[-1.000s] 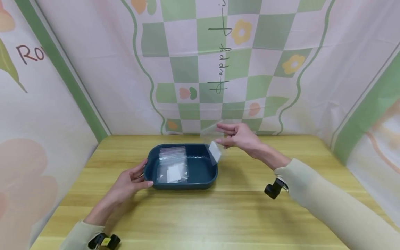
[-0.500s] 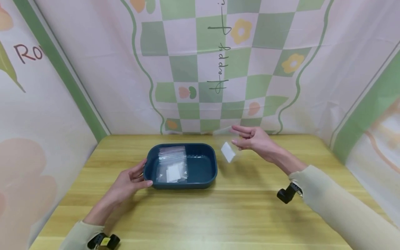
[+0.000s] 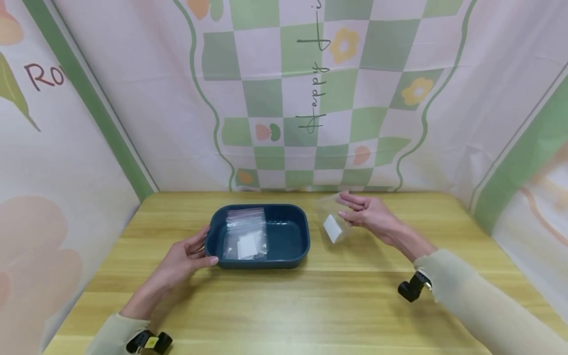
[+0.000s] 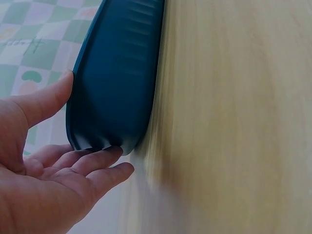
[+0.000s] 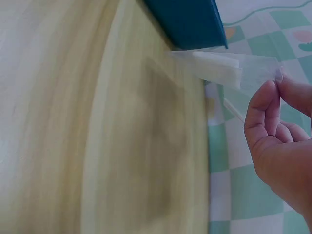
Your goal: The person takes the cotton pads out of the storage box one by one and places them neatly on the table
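A dark blue tray (image 3: pixel 287 245) with rounded corners sits on the table. My left hand (image 3: pixel 184 257) holds its left end, the thumb on the front rim and the fingers along the side wall, as the left wrist view (image 4: pixel 58 180) also shows. In the tray's left half lies an overlapping stack of clear zip bags (image 3: pixel 245 227) with white pieces inside. Right of the tray, my right hand (image 3: pixel 372 217) pinches a clear zip bag (image 3: pixel 332 229) by its edge between thumb and fingers. A white rectangular piece shows through this bag, which hangs tilted above the table in the right wrist view.
The wooden table (image 3: pixel 284 310) reaches back to a checked green and white cloth (image 3: pixel 301 98) hanging upright behind it. Printed cloth also hangs on the left and right sides. A small black camera (image 3: pixel 412 287) is strapped to my right wrist.
My right hand has moved right, away from over the tray's right end, and then lower, carrying the zip bag. My left hand and the tray have stayed in place.
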